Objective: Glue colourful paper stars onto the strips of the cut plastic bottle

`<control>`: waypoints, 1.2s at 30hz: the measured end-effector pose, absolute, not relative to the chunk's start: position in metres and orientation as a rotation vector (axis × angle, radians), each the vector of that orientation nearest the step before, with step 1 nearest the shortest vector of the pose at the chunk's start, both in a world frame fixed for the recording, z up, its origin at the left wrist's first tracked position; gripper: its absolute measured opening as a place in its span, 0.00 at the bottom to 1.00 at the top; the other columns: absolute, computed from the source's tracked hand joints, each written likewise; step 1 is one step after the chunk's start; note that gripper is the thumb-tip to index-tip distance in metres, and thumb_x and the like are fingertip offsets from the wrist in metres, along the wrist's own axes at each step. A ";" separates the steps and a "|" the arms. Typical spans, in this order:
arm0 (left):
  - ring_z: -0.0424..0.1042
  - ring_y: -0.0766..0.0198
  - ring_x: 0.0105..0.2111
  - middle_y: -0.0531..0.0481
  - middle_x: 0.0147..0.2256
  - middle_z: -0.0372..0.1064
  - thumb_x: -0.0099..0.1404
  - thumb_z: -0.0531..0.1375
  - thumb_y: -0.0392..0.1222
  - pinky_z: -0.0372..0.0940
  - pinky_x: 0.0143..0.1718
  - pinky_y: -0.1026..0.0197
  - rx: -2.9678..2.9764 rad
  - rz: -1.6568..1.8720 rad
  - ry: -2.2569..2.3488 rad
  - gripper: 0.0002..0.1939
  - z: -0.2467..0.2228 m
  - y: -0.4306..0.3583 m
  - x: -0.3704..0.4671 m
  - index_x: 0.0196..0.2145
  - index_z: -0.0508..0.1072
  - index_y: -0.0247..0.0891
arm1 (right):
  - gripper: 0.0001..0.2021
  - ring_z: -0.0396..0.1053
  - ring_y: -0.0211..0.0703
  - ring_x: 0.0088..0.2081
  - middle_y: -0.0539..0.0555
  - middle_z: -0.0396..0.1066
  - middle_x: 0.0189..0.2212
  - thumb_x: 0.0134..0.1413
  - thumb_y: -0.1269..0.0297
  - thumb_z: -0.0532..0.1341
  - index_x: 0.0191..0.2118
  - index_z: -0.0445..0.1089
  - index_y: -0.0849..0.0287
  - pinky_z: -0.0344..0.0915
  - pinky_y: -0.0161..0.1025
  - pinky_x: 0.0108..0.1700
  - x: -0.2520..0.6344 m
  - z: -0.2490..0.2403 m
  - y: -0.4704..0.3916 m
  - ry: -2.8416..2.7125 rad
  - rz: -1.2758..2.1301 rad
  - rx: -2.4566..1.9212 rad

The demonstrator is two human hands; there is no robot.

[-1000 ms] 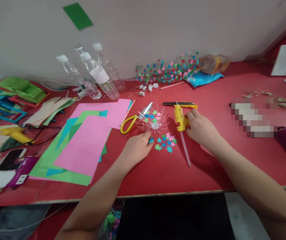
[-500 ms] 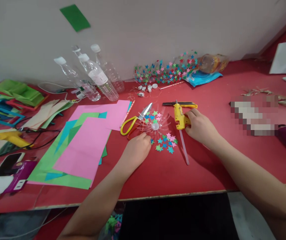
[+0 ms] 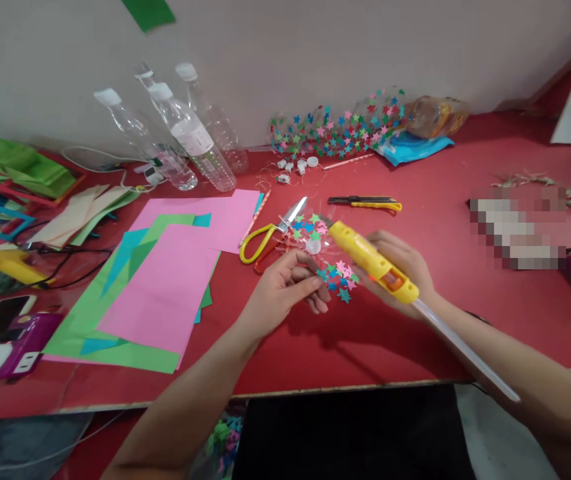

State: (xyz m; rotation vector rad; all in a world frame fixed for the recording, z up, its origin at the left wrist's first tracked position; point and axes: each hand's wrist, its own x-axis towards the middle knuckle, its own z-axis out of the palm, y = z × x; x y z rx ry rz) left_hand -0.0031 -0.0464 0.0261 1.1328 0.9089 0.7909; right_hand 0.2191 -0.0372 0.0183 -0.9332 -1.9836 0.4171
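Observation:
My right hand [image 3: 402,270] is wrapped round a yellow hot glue gun [image 3: 368,257], lifted off the table with its nozzle to the upper left. A long clear glue stick [image 3: 465,347] runs out of its back end. Thumb and fingers of my left hand [image 3: 290,283] are pinched at the edge of a small teal paper star [image 3: 322,275]. A pile of coloured paper stars [image 3: 342,280] lies between the hands. Behind it sits a cut clear plastic bottle piece [image 3: 314,247] with more stars on it. Scissors with yellow handles [image 3: 260,243] lie beside that piece.
A yellow utility knife [image 3: 370,202] lies behind the glue gun. Pink and green paper sheets [image 3: 165,287] cover the left side. Clear bottles [image 3: 190,140] and a star-covered bottle [image 3: 335,130] are along the wall. A purple power strip [image 3: 35,343] is at the left.
My right hand has picked up the glue gun and tilted it, nozzle up-left. My left hand has risen from the table and shifted right, its fingers now pinched at a star.

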 end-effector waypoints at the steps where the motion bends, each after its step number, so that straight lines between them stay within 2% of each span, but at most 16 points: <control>1: 0.75 0.65 0.21 0.53 0.25 0.76 0.60 0.63 0.42 0.70 0.24 0.63 1.118 0.794 0.908 0.11 0.024 -0.048 0.001 0.36 0.63 0.39 | 0.07 0.67 0.41 0.32 0.53 0.68 0.32 0.58 0.58 0.61 0.34 0.65 0.54 0.66 0.40 0.35 0.214 0.017 -0.042 -2.003 0.493 -0.889; 6: 0.75 0.65 0.22 0.53 0.24 0.75 0.59 0.64 0.42 0.70 0.25 0.63 1.107 0.797 0.862 0.12 0.018 -0.056 0.013 0.35 0.64 0.38 | 0.09 0.67 0.37 0.30 0.51 0.67 0.29 0.59 0.58 0.61 0.32 0.66 0.57 0.65 0.35 0.31 0.200 0.011 -0.053 -1.937 0.734 -0.845; 14: 0.75 0.66 0.24 0.54 0.26 0.75 0.62 0.62 0.41 0.71 0.28 0.63 1.152 0.817 0.869 0.10 0.013 -0.059 0.017 0.37 0.62 0.39 | 0.10 0.67 0.36 0.30 0.50 0.66 0.29 0.56 0.58 0.65 0.30 0.66 0.58 0.64 0.34 0.32 0.202 0.010 -0.050 -1.880 0.750 -0.890; 21: 0.74 0.68 0.23 0.52 0.26 0.73 0.60 0.62 0.41 0.69 0.27 0.65 1.193 0.787 0.928 0.06 0.012 -0.061 0.018 0.31 0.69 0.36 | 0.05 0.67 0.33 0.30 0.48 0.67 0.29 0.56 0.66 0.63 0.31 0.67 0.58 0.65 0.32 0.32 0.201 0.005 -0.052 -1.866 0.740 -0.909; 24: 0.73 0.68 0.24 0.53 0.25 0.73 0.58 0.62 0.37 0.70 0.28 0.65 1.262 0.864 0.987 0.03 0.015 -0.061 0.015 0.29 0.71 0.36 | 0.04 0.70 0.36 0.33 0.50 0.70 0.32 0.55 0.67 0.63 0.32 0.67 0.57 0.66 0.33 0.34 0.204 0.011 -0.051 -1.865 0.662 -0.926; 27: 0.72 0.69 0.23 0.53 0.24 0.72 0.59 0.62 0.36 0.68 0.26 0.67 1.344 1.048 1.060 0.03 0.018 -0.057 0.006 0.27 0.72 0.37 | 0.03 0.72 0.41 0.36 0.53 0.71 0.35 0.58 0.64 0.62 0.34 0.68 0.56 0.68 0.38 0.37 0.209 0.021 -0.049 -1.872 0.571 -0.973; 32: 0.66 0.73 0.19 0.56 0.23 0.70 0.61 0.61 0.37 0.62 0.18 0.70 1.414 1.329 1.159 0.03 0.018 -0.045 -0.009 0.29 0.73 0.38 | 0.12 0.65 0.40 0.29 0.51 0.69 0.26 0.62 0.53 0.58 0.32 0.66 0.56 0.65 0.42 0.33 0.211 0.025 -0.044 -2.080 0.466 -0.781; 36: 0.63 0.73 0.18 0.57 0.21 0.65 0.62 0.60 0.36 0.60 0.18 0.69 1.517 1.362 1.234 0.04 0.018 -0.041 -0.011 0.28 0.72 0.39 | 0.16 0.62 0.39 0.26 0.50 0.65 0.22 0.64 0.51 0.54 0.29 0.64 0.56 0.61 0.41 0.31 0.207 0.020 -0.044 -2.125 0.502 -0.726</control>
